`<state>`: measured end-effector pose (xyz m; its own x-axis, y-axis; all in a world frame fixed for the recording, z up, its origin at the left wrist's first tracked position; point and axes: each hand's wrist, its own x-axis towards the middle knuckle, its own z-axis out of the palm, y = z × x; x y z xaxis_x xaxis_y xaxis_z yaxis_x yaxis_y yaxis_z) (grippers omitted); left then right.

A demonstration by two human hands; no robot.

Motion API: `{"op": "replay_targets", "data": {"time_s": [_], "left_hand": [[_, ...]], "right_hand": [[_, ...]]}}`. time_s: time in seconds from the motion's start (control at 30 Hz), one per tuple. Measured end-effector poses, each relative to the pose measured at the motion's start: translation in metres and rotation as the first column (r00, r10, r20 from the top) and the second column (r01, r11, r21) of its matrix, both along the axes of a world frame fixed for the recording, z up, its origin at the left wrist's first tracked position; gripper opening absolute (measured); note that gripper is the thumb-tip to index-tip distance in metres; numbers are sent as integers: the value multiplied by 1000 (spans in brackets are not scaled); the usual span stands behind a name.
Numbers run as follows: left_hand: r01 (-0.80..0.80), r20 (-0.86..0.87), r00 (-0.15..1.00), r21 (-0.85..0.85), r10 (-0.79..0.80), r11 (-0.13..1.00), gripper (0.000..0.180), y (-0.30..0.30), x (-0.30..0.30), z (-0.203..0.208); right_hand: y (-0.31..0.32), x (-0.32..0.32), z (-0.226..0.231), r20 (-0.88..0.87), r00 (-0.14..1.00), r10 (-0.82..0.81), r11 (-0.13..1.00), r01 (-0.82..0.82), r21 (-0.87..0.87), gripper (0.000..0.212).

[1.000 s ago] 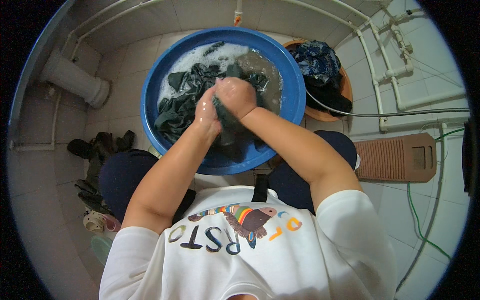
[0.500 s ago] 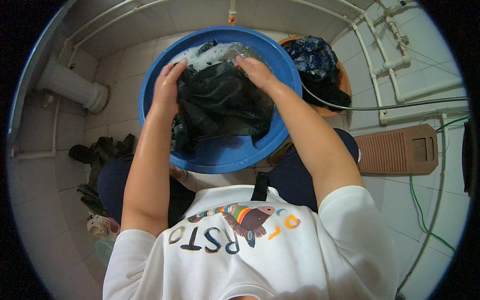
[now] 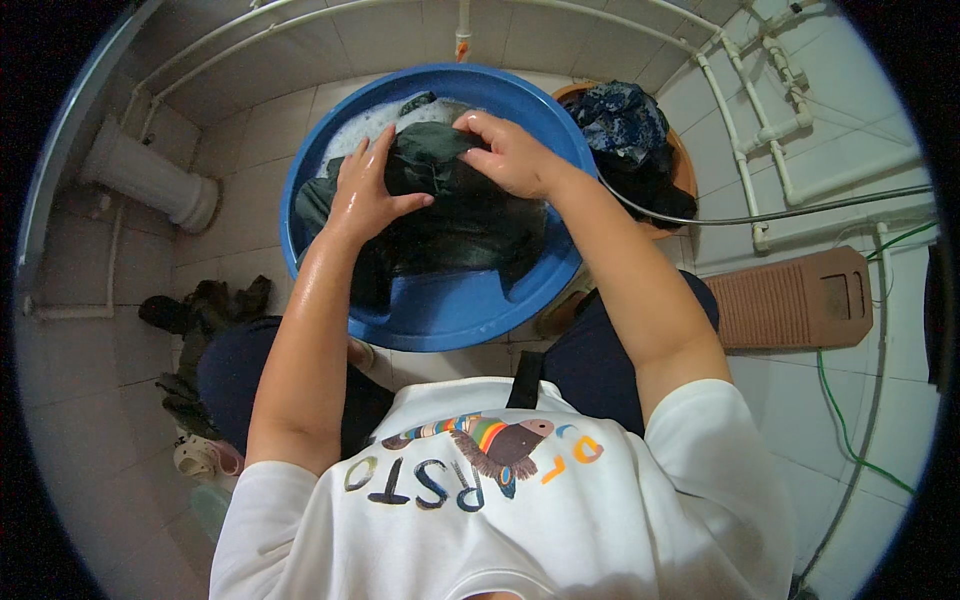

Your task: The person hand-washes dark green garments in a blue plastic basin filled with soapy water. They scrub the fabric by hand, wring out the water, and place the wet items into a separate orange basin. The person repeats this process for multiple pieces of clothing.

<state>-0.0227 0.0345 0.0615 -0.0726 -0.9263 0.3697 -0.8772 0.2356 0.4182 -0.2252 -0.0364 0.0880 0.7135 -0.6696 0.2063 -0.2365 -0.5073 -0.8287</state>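
A large blue basin (image 3: 440, 330) stands in front of me with soapy water and white suds (image 3: 375, 125) along its far side. Dark, wet cloth (image 3: 450, 230), almost black with a greenish tint, is spread through it; what kind of garment it is cannot be made out. On the left part of the cloth lies my left hand (image 3: 372, 195), wet, its thumb and fingers spread apart. My right hand (image 3: 508, 158) rests at the cloth's far right, fingers bent and thumb held apart from them. Between the two hands the cloth bulges upward.
An orange basin (image 3: 684, 165) heaped with dark and blue patterned clothes (image 3: 625, 120) stands at the far right. A grey hose (image 3: 780, 214) crosses to the blue basin's rim. A brown washboard (image 3: 790, 305) lies at right. Dark clothes (image 3: 210, 310) lie on the left floor, near a white drainpipe (image 3: 150, 175).
My left hand has moved rightward from the cloth's left edge onto the cloth, its thumb spreading. My right hand has shifted slightly left and nearer. The cloth now bulges between them and reaches the left rim.
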Motion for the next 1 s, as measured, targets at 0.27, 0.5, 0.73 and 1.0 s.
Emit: {"op": "replay_targets", "data": {"time_s": [0.27, 0.5, 0.73, 1.0], "left_hand": [[530, -894, 434, 350, 107, 772, 44, 4, -8, 32], [307, -822, -536, 25, 194, 952, 36, -4, 10, 15], [412, -769, -246, 468, 590, 782, 38, -2, 5, 4], [105, -789, 135, 613, 600, 783, 60, 15, -28, -48]], "right_hand": [[-22, -20, -22, 137, 985, -101, 943, 51, 329, 34], [-33, -26, -115, -273, 956, -107, 885, 217, 411, 39], [-45, -24, -83, -210, 689, -694, 689, 720, 85, 52], [-20, -26, -154, -916, 399, -33, 972, 225, 63, 48]]}}
